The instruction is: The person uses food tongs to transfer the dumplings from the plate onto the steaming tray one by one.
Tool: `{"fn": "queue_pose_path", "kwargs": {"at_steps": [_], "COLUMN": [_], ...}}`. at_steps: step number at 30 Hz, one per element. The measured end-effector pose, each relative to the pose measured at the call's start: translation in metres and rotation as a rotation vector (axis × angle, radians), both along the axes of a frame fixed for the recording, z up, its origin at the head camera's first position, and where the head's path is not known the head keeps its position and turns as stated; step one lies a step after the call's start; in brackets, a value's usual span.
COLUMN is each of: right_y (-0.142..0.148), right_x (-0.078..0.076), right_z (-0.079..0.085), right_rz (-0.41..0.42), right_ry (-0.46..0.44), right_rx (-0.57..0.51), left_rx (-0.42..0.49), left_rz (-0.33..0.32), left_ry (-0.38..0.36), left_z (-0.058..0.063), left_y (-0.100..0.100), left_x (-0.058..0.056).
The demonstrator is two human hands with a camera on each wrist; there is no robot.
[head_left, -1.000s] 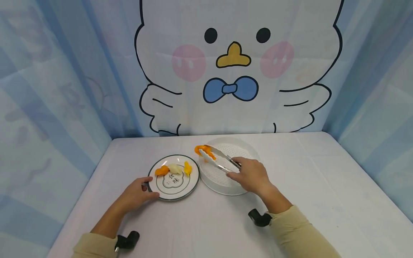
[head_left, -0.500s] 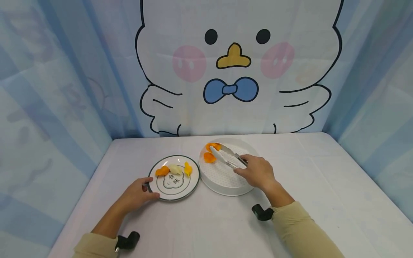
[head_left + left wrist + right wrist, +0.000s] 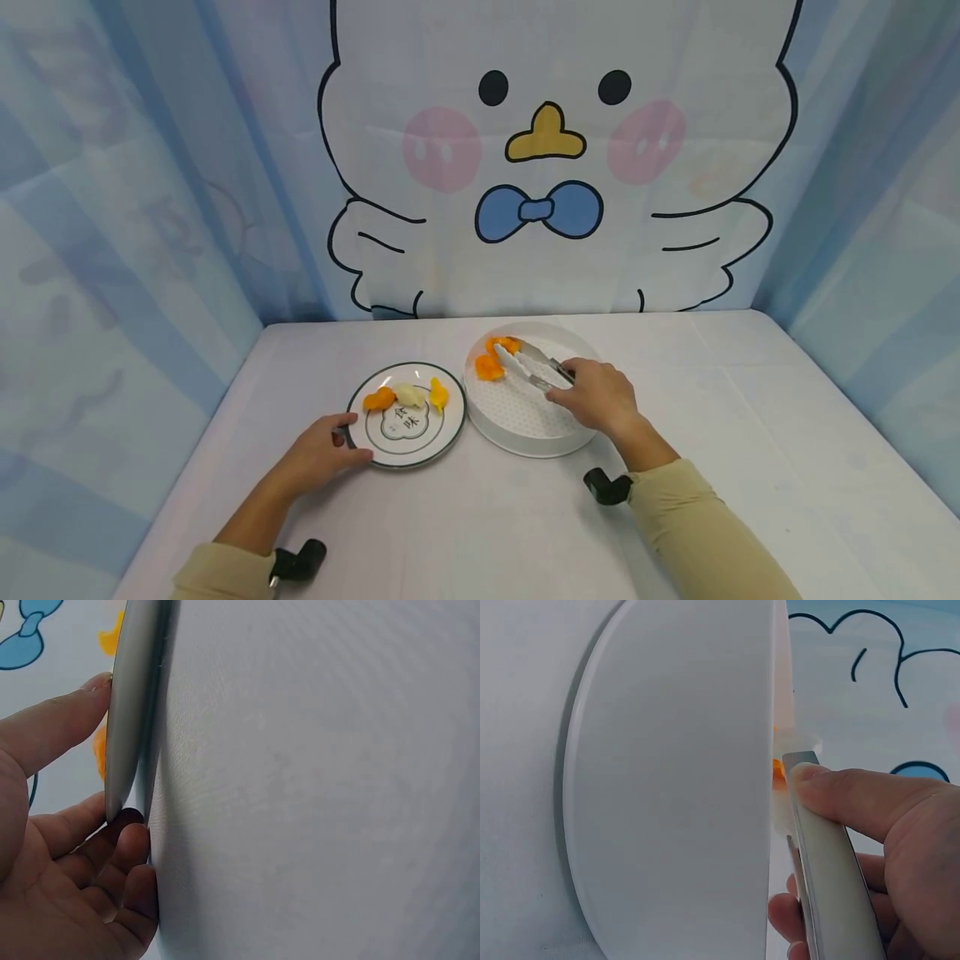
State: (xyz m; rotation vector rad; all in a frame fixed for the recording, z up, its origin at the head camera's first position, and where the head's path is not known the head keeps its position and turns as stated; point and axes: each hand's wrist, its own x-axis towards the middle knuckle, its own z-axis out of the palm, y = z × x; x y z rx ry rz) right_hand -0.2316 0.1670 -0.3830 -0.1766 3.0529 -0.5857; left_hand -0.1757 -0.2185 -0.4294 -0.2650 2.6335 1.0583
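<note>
My left hand (image 3: 318,454) pinches the left rim of a white plate (image 3: 442,442) with a green edge, thumb on one side and fingertips on the other. On the plate lie an orange lump (image 3: 379,398), a pale lump (image 3: 408,395) and a yellow lump (image 3: 438,394). My right hand (image 3: 600,396) holds metal tongs (image 3: 538,369) with pale tips, reaching over a round white tray (image 3: 510,440) with a dotted floor. Their tips are at an orange piece (image 3: 501,343); whether they pinch it I cannot tell. Another orange piece (image 3: 489,367) lies nearer in the tray.
Plate and tray stand side by side, almost touching, on a white-covered table (image 3: 465,533). A cartoon-printed curtain (image 3: 540,275) hangs behind the table's far edge, and blue curtains flank both sides. Each wrist carries a small black camera.
The tongs have moved right from the tray's left rim with the orange food, which is now inside the tray. My left hand and the plate have stayed in place.
</note>
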Motion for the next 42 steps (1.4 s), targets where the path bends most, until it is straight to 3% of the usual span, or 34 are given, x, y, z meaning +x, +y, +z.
{"fn": "queue_pose_path", "kwargs": {"at_steps": [21, 42], "right_y": [0.0001, -0.0003], "right_x": [-0.003, 0.0043], "right_z": [-0.0067, 0.0025], "right_rz": [-0.013, -0.027], "right_ry": [-0.047, -0.013], "right_rx": [0.011, -0.018], "left_rx": [-0.011, -0.009], "left_rz": [-0.007, 0.001], "left_ry": [0.006, 0.015], "left_z": [-0.0019, -0.0005], "left_y": [0.0018, 0.0007], "left_x": [-0.0005, 0.0019]}}
